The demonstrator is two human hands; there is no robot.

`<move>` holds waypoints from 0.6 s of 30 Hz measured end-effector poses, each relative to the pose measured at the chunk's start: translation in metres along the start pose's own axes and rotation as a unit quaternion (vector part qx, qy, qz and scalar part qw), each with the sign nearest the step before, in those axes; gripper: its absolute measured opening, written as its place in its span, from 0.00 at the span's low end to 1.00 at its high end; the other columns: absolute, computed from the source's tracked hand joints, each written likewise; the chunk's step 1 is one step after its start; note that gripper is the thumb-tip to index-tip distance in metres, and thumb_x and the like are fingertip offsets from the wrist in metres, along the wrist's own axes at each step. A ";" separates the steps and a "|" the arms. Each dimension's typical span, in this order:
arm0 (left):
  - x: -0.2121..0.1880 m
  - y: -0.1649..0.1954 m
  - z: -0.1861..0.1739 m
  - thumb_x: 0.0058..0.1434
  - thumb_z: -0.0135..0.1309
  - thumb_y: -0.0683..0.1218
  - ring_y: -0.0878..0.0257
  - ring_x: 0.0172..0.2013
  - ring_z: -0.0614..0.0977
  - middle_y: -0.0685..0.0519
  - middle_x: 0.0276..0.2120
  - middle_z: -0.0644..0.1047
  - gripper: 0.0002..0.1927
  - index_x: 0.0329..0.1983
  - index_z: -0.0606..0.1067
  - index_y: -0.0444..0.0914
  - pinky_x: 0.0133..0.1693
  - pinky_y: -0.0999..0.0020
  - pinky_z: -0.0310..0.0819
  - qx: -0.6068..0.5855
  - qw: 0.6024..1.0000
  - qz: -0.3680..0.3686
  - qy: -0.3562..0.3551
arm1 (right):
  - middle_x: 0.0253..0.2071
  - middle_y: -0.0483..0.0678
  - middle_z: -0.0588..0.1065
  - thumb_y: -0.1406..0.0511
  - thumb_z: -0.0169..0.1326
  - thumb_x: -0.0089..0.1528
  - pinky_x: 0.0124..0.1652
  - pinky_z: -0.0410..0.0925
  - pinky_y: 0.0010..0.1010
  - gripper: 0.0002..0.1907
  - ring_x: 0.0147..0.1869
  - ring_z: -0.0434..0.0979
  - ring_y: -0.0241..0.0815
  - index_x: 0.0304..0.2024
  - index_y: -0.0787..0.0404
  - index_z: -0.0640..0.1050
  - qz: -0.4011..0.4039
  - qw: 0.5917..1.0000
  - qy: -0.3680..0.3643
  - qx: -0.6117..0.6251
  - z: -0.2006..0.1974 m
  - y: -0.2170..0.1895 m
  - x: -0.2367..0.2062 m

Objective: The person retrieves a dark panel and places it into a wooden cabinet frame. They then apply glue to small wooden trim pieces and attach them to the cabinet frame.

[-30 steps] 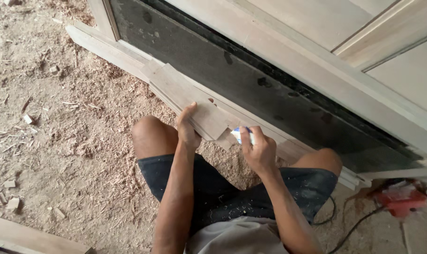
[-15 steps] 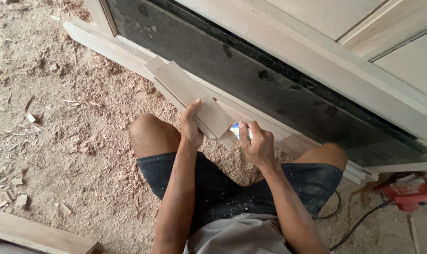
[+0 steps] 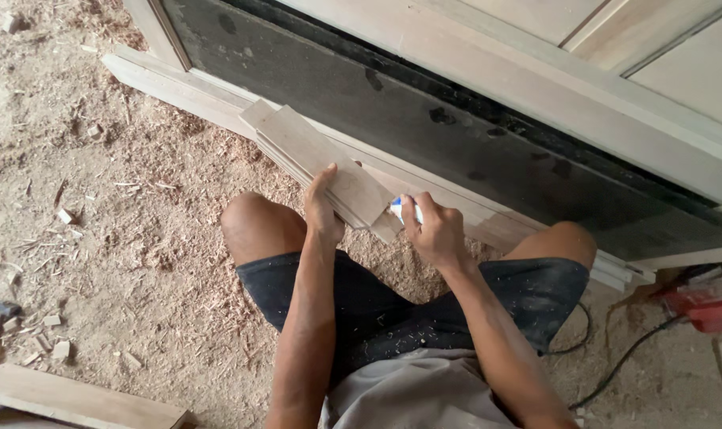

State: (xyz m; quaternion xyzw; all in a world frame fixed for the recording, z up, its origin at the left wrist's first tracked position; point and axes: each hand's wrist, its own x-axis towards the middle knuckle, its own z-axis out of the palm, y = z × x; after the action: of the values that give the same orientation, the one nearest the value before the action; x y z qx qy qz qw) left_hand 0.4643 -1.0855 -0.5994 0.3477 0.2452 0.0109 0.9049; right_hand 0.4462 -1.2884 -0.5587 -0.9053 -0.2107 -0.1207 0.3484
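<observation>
glue seems the step now: our left hand (image 3: 323, 208) presses flat on the wooden boards (image 3: 317, 161), our right hand (image 3: 434, 230) grips a small tube (image 3: 398, 210), which next needs careful aim at the board edge.

The sawdust-covered floor (image 3: 122, 238) surrounds a large wooden door frame (image 3: 536, 87) with a dark panel (image 3: 424, 127). A red power tool (image 3: 706, 298) lies beside the frame's lower right end, its black cord (image 3: 623, 357) trailing away. A loose plank (image 3: 75, 397) lies well apart from the frame, at lower left, with small wood offcuts (image 3: 55, 345) near it.
</observation>
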 end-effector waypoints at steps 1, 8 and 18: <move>0.000 -0.001 0.000 0.62 0.53 0.50 0.49 0.42 0.85 0.37 0.43 0.81 0.23 0.52 0.73 0.26 0.48 0.54 0.83 0.009 1.000 0.001 0.004 | 0.17 0.52 0.76 0.68 0.55 0.69 0.14 0.66 0.32 0.10 0.17 0.78 0.43 0.32 0.66 0.75 0.020 1.000 -0.019 -0.002 0.001 0.000 0.000; -0.004 -0.007 0.003 0.63 0.53 0.51 0.49 0.45 0.84 0.38 0.45 0.81 0.25 0.54 0.73 0.26 0.51 0.55 0.80 -0.038 0.999 0.012 -0.006 | 0.20 0.52 0.76 0.68 0.56 0.68 0.21 0.67 0.33 0.10 0.22 0.79 0.44 0.33 0.64 0.75 -0.051 0.997 0.048 -0.036 -0.004 -0.017 0.001; -0.003 -0.030 0.003 0.64 0.54 0.52 0.51 0.46 0.82 0.41 0.47 0.81 0.26 0.54 0.74 0.25 0.51 0.59 0.78 -0.075 0.996 0.056 0.006 | 0.18 0.49 0.75 0.67 0.57 0.67 0.21 0.66 0.34 0.11 0.19 0.76 0.43 0.30 0.62 0.74 -0.068 0.991 0.059 -0.100 -0.014 -0.030 0.000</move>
State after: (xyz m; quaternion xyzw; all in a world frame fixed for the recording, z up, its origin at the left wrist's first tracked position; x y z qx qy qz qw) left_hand 0.4586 -1.1108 -0.6155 0.2916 0.2292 0.0825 0.9250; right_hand 0.4316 -1.2775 -0.5312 -0.9107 -0.2376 -0.2172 0.2589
